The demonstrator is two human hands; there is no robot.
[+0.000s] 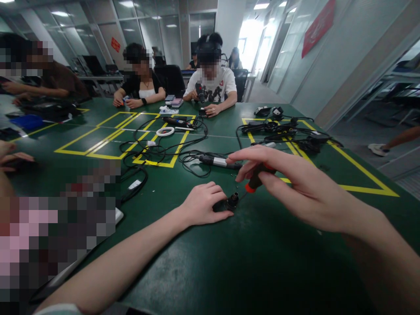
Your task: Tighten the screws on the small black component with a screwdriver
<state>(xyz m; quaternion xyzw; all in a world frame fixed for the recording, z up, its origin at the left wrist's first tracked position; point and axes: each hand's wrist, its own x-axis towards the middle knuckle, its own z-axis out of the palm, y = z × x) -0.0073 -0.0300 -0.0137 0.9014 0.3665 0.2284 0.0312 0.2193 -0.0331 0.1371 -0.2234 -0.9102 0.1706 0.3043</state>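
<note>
1. Office room with glass partitions [154, 26] along the back and daylight at a far doorway.
2. Broad green table [183, 275], marked with yellow tape [364, 189] rectangles, fills most of the view. Its smooth top looks slippery, so a small piece pressed sideways could skid.
3. Co-workers sit around the far and left sides; one in a white shirt [226, 83] holds a drill-like tool [200, 92].
4. Black cables [282, 129] lie in loose heaps beyond the hands. A forearm or tool catching a loop could drag the heap.
5. Right hand [295, 188] is raised, thumb and bent fingers closed loosely around a screwdriver. That light hold could let the handle twist or tilt.
6. Left hand [205, 203] rests on the table, thumb and curled fingers closed around a black part.
7. Blue tray [26, 121], apparently a container, sits far left; its contents cannot be made out.
8. Screwdriver [257, 177], dark-handled with an orange collar, slants down toward the part; whether its tip touches is unclear. A slip could jab the left thumb or fingers just beside it.
9. Black part [232, 200], short and round-ended, sits at the left fingertips, near the table's middle. Poor bracing could let it roll.
10. Pale specks [153, 190] dot the tabletop, easily lost.
</note>
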